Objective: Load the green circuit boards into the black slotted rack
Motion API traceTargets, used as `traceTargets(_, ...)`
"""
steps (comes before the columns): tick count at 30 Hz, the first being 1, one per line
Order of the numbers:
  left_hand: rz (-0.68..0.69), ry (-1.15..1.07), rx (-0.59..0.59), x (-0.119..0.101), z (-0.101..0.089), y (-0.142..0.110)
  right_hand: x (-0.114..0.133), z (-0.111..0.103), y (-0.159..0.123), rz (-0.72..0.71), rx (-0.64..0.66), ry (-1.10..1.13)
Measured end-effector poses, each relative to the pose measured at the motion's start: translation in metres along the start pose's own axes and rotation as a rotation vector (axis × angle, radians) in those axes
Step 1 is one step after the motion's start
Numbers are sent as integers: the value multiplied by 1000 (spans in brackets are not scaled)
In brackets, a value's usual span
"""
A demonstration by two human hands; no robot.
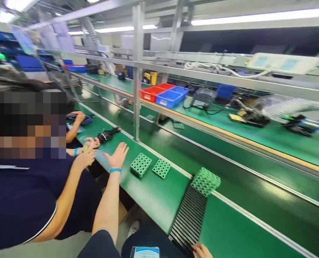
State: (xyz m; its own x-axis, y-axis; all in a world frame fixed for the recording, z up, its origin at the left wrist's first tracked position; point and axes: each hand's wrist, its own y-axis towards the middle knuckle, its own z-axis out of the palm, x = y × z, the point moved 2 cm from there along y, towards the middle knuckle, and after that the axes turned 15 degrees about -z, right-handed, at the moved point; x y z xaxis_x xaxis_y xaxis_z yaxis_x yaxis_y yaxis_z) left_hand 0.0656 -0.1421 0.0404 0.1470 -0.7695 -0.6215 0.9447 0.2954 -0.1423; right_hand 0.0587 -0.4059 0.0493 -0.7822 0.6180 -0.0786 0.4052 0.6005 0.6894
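My left hand (119, 154) is stretched out over the near green bench (159, 200), open with fingers spread and holding nothing. A blue band sits on its wrist. Just to its right lie two green cell-holder blocks (140, 165) (161, 168). A long black ribbed tray (187, 218) runs from the bench's near edge to the conveyor, with a stack of green holders (205, 181) at its far end. Only part of my right hand (202, 251) shows at the bottom edge, its fingers curled on the tray's near end.
A co-worker in a dark shirt (19, 200) stands close on the left, a hand (85, 157) closed on something green. Further hands (92, 142) work beside a black cable bundle (108, 134). Behind the conveyor belt (256, 200) are red and blue bins (164, 95). An upright post (136, 71) rises mid-bench.
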Motion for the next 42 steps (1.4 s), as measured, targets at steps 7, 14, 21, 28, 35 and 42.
traceTargets(7,-216,540,-20,138,57,-21,-116,-92,-368,561,220,41)
traceTargets(14,-217,1338,-164,255,83,-18,-176,-120,-457,1144,548,58)
traceTargets(21,-13,1790,-324,283,99,33,-235,-88,-470,1476,491,-156)
traceTargets(28,-100,2189,-454,299,106,71,-217,-70,-498,1211,283,-489)
traceTargets(35,-264,2334,-499,300,114,85,-218,-75,-490,1229,271,-476)
traceTargets(42,-283,2362,-537,300,122,85,-215,-71,-492,1270,280,-450)
